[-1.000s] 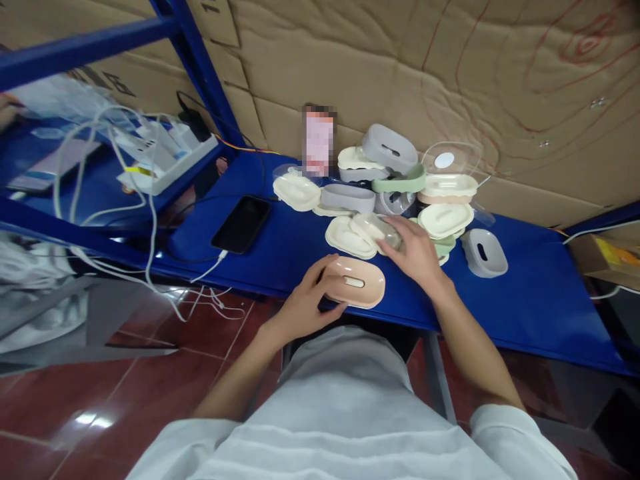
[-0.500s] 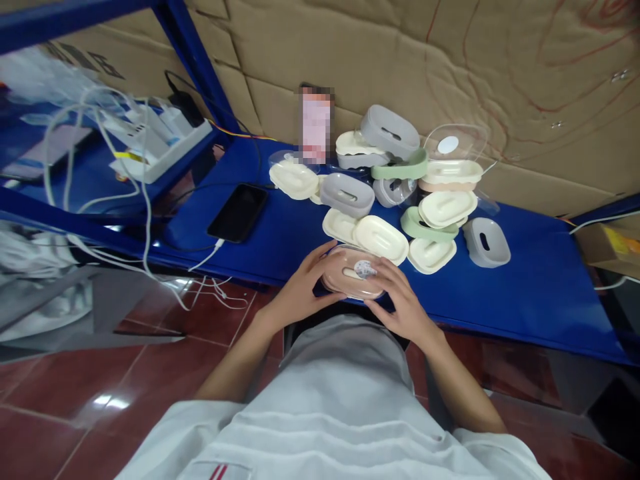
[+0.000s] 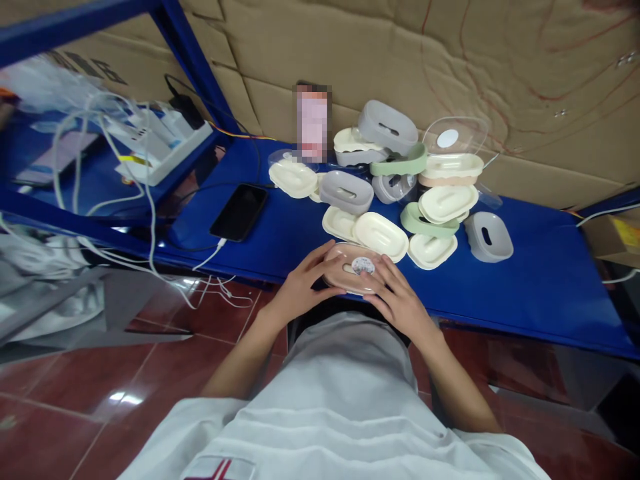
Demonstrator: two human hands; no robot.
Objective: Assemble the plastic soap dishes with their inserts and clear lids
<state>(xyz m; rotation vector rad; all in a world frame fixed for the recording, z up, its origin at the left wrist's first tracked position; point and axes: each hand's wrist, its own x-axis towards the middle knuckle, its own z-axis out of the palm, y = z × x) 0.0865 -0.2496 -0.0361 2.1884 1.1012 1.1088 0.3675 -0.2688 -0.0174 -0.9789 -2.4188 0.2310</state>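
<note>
The person [image 3: 345,387] has both arms brought forward and inward, the bare left forearm [image 3: 243,357] and right forearm [image 3: 460,373] slanting toward each other. The left hand [image 3: 299,291] and right hand [image 3: 407,310] are near each other before the waist, backs upward. The left thumb [image 3: 331,292] stands apart from the bent fingers, making a gripping curve; the right fingers [image 3: 391,275] reach inward, bent and slightly spread, above the right thumb [image 3: 377,305].
</note>
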